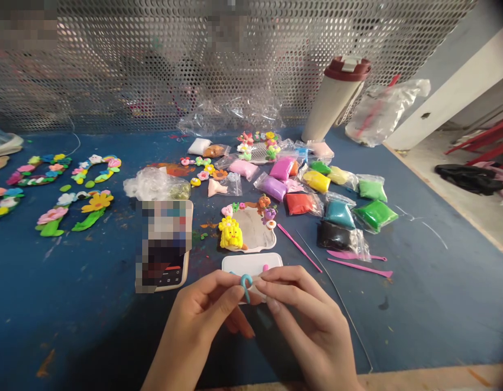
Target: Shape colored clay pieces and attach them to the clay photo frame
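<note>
A small curl of blue modelling clay (246,281), bent like a hook, is pinched between the thumb and fingers of my left hand (212,301). My right hand (302,309) is close beside it, its thumb and fingertips pressed together near the curl; whether they grip part of the clay I cannot tell. Both hands are over a white rectangular board (251,262), partly hidden by them, with a bit of pink clay (265,267) on it. Just beyond lies a mirror (255,228) with a wavy white frame, decorated with a yellow clay figure (231,234) and small clay flowers.
Bags of coloured clay (300,203) spread behind and right of the mirror. A phone (186,244) lies left. Pink modelling tools (359,265) and a thin wire (336,293) lie right. Clay-decorated frames (74,212) sit far left. A tumbler (332,103) stands against the perforated metal panel (153,70).
</note>
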A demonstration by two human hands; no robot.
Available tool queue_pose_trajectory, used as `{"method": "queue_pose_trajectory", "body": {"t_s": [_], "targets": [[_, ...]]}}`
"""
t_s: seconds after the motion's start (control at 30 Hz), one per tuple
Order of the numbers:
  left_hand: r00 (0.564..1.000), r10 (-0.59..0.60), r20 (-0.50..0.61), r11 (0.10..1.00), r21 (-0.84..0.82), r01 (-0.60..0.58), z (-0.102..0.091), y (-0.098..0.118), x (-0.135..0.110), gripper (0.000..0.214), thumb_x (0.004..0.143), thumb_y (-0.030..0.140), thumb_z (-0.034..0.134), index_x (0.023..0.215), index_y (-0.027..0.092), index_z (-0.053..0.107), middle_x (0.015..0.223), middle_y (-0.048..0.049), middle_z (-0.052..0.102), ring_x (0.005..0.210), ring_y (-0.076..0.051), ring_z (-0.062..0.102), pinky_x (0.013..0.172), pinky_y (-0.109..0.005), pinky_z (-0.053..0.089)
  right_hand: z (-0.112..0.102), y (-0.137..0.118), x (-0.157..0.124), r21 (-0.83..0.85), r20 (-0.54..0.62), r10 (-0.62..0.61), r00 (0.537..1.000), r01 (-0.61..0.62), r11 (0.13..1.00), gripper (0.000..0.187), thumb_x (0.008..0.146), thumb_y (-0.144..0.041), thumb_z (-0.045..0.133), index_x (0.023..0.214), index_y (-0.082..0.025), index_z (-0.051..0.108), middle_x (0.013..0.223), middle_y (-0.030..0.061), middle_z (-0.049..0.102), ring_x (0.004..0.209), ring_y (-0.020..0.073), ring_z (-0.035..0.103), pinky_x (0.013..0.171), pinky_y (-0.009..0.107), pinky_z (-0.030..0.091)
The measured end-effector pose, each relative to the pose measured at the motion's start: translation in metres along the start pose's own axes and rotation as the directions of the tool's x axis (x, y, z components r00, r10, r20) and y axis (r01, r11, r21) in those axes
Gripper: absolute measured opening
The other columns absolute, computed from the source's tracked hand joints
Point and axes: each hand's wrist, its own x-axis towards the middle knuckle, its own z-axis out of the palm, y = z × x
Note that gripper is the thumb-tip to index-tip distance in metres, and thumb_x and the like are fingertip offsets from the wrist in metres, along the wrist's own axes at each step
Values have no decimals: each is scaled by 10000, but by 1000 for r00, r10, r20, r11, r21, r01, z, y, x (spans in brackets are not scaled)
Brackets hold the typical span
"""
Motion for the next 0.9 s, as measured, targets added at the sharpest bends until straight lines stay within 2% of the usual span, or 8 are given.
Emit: {"method": "queue_pose_trajectory", "body": {"t_s": [0.27,0.9], "targets": [[999,4,-44,1000,23,-3,0,-1,-2,167,877,344,618,893,208,715,538,48,630,527,-114,629,550,-188,476,3,-1,0,15,21,-44,999,44,999,402,857,-29,543,1104,-309,692,1016,41,633,874,145,659,722,247,557],[999,-5,-54,999,32,7,-1,-2,-1,141,885,343,617,877,232,704,565,67,662,545,-96,623,571,-167,466,3,0,0,6,63,-46,997,46,999,352,858,-31,544,1074,-263,699,1021,49,624,889,140,655,744,231,547]]}}
